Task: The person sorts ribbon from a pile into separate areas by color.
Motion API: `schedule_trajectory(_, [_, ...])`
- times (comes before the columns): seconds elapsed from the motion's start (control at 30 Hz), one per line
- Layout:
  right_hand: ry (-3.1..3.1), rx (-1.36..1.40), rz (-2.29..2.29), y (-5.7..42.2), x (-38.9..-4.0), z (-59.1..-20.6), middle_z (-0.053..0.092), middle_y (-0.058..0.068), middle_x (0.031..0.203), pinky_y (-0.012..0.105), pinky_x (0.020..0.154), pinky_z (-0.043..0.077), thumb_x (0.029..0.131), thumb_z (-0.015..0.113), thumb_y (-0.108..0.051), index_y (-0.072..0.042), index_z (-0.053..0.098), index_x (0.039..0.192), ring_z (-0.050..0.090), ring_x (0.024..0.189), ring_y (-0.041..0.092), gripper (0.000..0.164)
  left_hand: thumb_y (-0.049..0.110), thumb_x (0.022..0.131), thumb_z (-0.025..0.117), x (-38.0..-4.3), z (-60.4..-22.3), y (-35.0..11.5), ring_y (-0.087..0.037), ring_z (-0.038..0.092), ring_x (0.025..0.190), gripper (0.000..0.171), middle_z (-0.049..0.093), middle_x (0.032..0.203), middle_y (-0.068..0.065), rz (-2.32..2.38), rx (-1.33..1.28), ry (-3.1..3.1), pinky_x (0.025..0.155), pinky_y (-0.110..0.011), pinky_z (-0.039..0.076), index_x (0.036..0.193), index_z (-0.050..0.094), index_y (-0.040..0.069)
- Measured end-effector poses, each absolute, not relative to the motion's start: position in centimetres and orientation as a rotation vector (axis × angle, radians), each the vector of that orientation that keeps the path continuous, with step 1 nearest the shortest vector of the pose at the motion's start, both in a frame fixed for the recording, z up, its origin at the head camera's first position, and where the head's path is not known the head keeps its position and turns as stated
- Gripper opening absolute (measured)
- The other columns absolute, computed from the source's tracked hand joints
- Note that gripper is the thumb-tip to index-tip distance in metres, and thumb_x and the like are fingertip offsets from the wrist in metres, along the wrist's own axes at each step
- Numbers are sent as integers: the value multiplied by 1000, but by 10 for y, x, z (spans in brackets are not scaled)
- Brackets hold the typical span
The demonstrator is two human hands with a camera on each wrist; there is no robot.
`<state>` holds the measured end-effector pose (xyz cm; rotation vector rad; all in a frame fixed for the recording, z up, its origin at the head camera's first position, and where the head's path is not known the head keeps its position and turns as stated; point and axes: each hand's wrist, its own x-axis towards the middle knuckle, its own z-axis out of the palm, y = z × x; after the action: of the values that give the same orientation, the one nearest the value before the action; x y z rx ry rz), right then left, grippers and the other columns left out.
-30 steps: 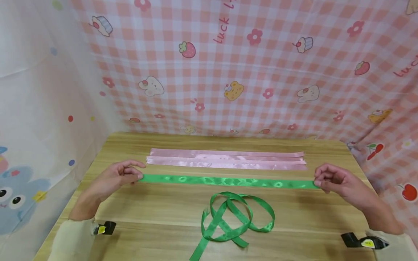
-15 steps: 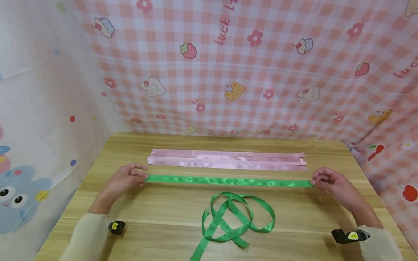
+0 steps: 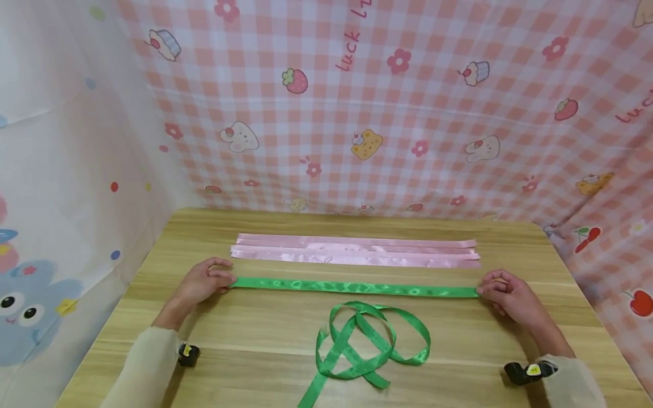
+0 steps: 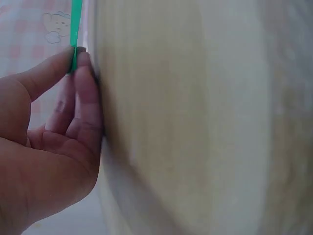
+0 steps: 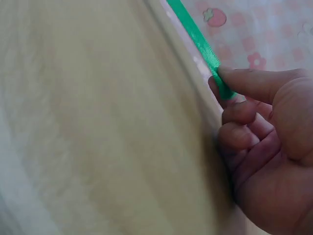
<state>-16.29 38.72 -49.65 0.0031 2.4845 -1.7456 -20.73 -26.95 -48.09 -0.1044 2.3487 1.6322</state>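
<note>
A green satin ribbon strip (image 3: 352,287) stretches straight across the table between both hands. My left hand (image 3: 206,279) pinches its left end between thumb and fingers; the left wrist view shows the green ribbon (image 4: 75,24) running up from the fingertips. At the other end my right hand (image 3: 512,297) pinches the strip, and in the right wrist view the ribbon's tip (image 5: 226,92) sticks out past the thumb. Just beyond the green strip, several pink satin ribbon strips (image 3: 357,252) lie side by side, roughly parallel to it.
A loosely looped length of green ribbon (image 3: 334,354) lies on the wooden table (image 3: 245,351) nearer the person, one tail reaching the frame's bottom edge. A pink checked cloth (image 3: 326,113) hangs behind the table, and a white patterned cloth (image 3: 66,141) hangs at the left.
Both hands have come inward toward each other, still holding the green strip, and it has come slightly nearer the person. The pink strips and the looped ribbon stay in place.
</note>
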Motion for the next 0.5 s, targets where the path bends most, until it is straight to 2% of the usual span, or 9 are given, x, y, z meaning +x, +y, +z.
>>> schedule_trajectory(0.2, [2508,94,-1759,388,-160,-504,57,-14,68,29,42,36,95,68,-12,-7,52,104,40,49,5,19,8,93,69,-210,-483,-271,-6,65,80,50,75,99,-5,1587,-179,2317,73,-22,55,135,46,-7])
schedule_trajectory(0.5, [2534,130,-1754,387,-162,-506,62,-16,72,28,41,35,95,67,-12,-5,50,108,40,48,4,22,13,92,71,-212,-486,-271,-5,66,82,56,74,100,-3,1568,-201,2328,75,-21,55,138,45,-5])
